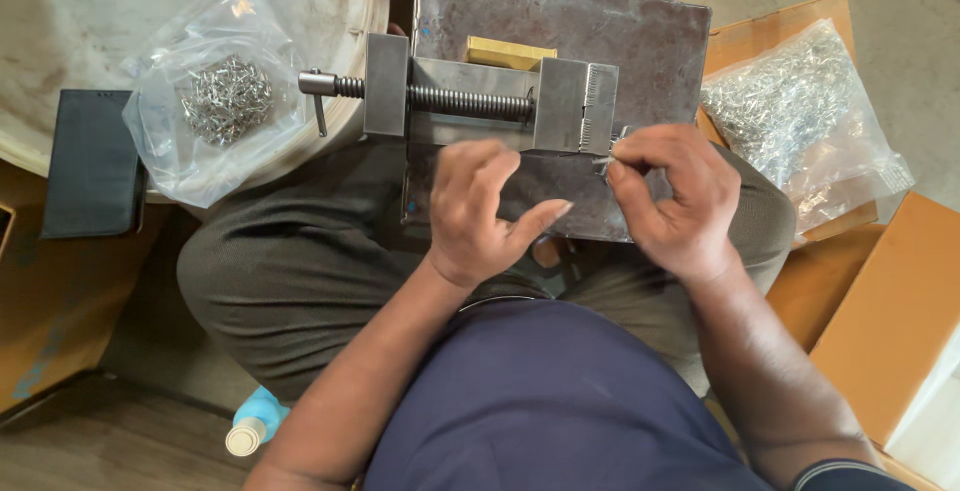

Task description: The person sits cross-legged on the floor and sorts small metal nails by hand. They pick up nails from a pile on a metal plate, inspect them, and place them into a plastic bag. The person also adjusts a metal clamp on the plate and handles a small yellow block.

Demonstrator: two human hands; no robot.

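Two bags of metal bits flank the steel plate (640, 41); right hand (672, 196) pinches one.

Head view, steeply down, close above lap

The small thin metal piece (606, 164) pinched in the right hand (670, 196) is too tiny to identify. The left hand (480, 211) curls loosely, its palm hidden. The pale blue plastic bottle (255, 421) is half-hidden behind the left forearm.
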